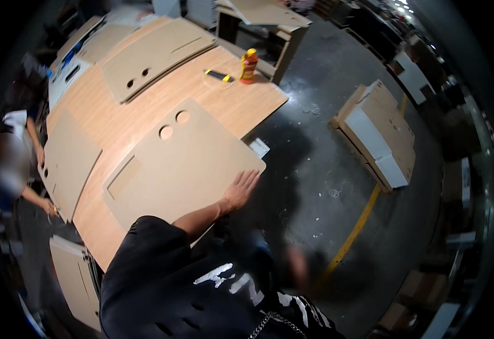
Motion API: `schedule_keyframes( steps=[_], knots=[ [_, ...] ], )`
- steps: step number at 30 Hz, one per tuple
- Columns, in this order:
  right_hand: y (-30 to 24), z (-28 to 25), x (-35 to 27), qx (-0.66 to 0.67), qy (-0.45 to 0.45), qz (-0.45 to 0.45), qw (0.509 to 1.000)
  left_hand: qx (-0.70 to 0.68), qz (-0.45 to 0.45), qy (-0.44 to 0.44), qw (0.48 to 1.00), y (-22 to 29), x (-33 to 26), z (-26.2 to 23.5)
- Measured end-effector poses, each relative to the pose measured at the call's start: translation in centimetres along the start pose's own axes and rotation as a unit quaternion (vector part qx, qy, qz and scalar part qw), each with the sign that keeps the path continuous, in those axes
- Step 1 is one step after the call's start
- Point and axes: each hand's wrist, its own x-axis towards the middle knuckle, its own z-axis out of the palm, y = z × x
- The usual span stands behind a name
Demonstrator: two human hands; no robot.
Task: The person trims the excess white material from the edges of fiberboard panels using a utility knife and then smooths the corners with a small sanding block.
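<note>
My left hand point(241, 189) lies flat with its fingers stretched out at the right corner of a tan board point(185, 158). This board has rounded corners, two round holes at its far end and a narrow slot along its left side. It rests on a wood-coloured table point(252, 107), its right corner reaching past the table's edge. Low on the right, beside my body, my right hand point(297, 268) shows only as a smear, so its fingers cannot be made out. Farther up the table lie a black and yellow utility knife point(218, 75) and an orange bottle point(248, 69) with a yellow cap.
A co-worker's hands point(49, 208) hold another board point(69, 164) at the left. More boards point(156, 59) are stacked at the far side, with others point(74, 277) leaning lower left. On the floor at right, a stack of panels point(377, 135) stands by a yellow line point(354, 231).
</note>
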Motion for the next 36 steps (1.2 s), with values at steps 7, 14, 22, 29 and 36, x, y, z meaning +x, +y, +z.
schedule_keyframes(
  steps=[7, 14, 22, 29, 36],
  knots=[
    [-2.8, -1.6, 9.4, -0.038, -0.157, -0.011, 0.987, -0.031, -0.074, 0.029, 0.996, 2.7, 4.5, 3.6],
    [1.2, 1.5, 28.2, 0.055, -0.206, 0.243, 0.946, -0.208, -0.091, -0.209, 0.951, 8.6, -0.5, 3.1],
    [0.9, 8.7, 32.0, -0.005, -0.241, 0.139, 0.961, -0.709, -0.598, 0.258, 0.270, 13.9, -26.1, 2.5],
    [2.1, 12.0, 29.8, 0.045, -0.071, 0.131, 0.988, -0.729, -0.540, 0.414, 0.074, 12.3, -36.6, -0.9],
    [4.2, 10.4, 17.4, 0.121, 0.038, 0.103, 0.987, -0.806, -0.472, 0.353, 0.058, 6.1, -48.2, 1.2]
  ],
)
